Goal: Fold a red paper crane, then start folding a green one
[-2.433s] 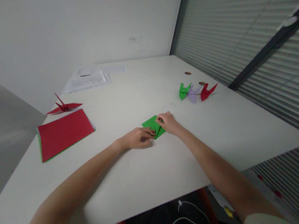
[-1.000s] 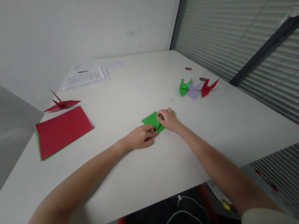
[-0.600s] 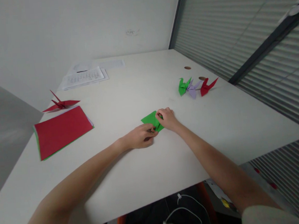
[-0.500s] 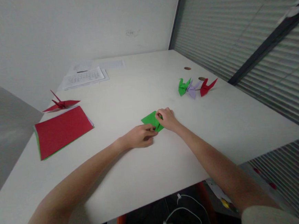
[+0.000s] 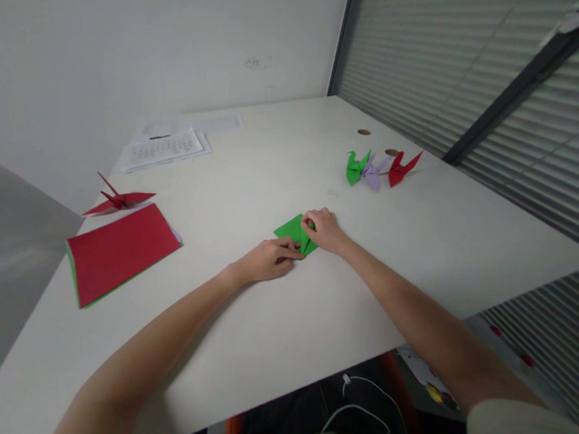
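Note:
A piece of green origami paper [image 5: 289, 228], folded into a small flat shape with a loose flap, lies on the white table in front of me. From the left, my left hand [image 5: 267, 259] holds its lower corner, index finger and thumb close together at the edge. My right hand [image 5: 324, 230] has curled fingers pinching the flap on the paper's right side. Part of the paper is hidden beneath both hands.
At left, a red paper crane [image 5: 120, 201] sits behind a stack of coloured sheets [image 5: 124, 253], red on top. Printed papers [image 5: 164, 150] lie at the back left. Green [image 5: 357, 167], lilac [image 5: 373, 173] and red cranes [image 5: 402, 168] stand at right, near the blinds [image 5: 467, 56].
My left hand has shifted slightly, its fingers lower and flatter along the paper's bottom corner. The right hand keeps its pinch in nearly the same place.

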Available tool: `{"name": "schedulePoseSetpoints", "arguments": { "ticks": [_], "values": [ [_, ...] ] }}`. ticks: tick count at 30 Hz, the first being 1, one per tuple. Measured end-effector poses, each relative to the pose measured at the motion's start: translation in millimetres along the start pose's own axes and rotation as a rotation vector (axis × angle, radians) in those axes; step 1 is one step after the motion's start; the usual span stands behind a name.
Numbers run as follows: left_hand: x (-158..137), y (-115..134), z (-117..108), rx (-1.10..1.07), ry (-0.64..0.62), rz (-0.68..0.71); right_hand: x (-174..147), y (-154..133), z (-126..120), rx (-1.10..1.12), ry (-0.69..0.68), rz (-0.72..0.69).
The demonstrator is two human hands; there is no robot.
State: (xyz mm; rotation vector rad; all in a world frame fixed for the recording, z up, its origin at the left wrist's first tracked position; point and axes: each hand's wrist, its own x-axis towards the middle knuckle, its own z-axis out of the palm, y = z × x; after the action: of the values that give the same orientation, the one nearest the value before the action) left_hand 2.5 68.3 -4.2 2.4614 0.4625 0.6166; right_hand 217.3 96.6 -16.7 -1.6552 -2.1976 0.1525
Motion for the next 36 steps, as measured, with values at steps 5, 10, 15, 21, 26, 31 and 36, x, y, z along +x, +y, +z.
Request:
{"name": "schedulePoseSetpoints", "arguments": {
  "ticks": [5,10,15,21,26,31,36],
  "values": [
    [-0.7,1.4,-1.2,0.084,-0.026,0.023,0.3,-0.3,-0.3,-0.009,-0.002,0.001],
    [-0.2,1.8,-1.9,0.181,-0.068,0.071,0.2,-1.3,-1.1,-0.025,-0.008,-0.006],
    [0.3,3.1,-1.0,0.215,-0.054,0.094,0.7,2.6,0.5,-0.044,0.019,-0.035],
    [1.1,6.0,-1.6,0.267,-0.062,0.125,1.3,7.2,1.9,-0.025,0.024,-0.049],
    [2.5,6.7,-1.1,0.281,-0.061,0.136,0.9,5.2,2.4,-0.045,0.022,-0.031],
    [0.9,6.6,-0.2,0.241,-0.058,0.118,0.8,3.4,2.2,-0.078,0.01,-0.015],
    [-1.2,2.7,1.0,0.116,-0.03,0.061,-0.3,1.5,1.0,-0.092,-0.003,-0.012]
  ]
}}
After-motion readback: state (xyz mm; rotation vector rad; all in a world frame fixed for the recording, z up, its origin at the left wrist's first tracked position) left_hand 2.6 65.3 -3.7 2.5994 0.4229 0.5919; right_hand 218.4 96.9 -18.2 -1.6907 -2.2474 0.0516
